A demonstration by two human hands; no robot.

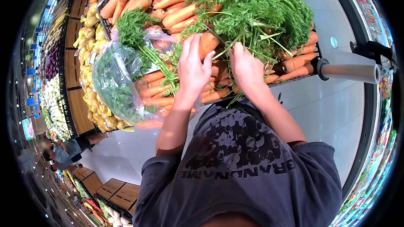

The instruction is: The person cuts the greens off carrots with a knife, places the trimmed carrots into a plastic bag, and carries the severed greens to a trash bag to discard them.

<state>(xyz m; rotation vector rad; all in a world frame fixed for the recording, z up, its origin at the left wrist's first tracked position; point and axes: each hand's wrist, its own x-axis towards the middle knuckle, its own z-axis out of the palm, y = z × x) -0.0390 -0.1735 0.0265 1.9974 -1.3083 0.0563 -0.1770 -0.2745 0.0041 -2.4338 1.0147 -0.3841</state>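
My left hand (194, 65) is closed around the thick top end of an orange carrot (208, 45). Just to its right, my right hand (246, 66) is curled into a fist. A thin, dark-edged blade, apparently a knife (213, 32), runs from that fist to the carrot's top; its handle is hidden in my fingers. Green carrot tops (256, 14) lie heaped beyond and right of my hands. More orange carrots (179, 15) fill the display around them. Left of my left hand, a clear plastic bag (113, 75) holds leafy greens.
Yellow netted bags of produce (90, 88) line the left side. A roll of clear plastic bags (349, 71) juts from the right end of the carrot display. A person (67, 149) is at the far left, near wooden crates (118, 193). Refrigerated shelves (374, 17) curve along the right.
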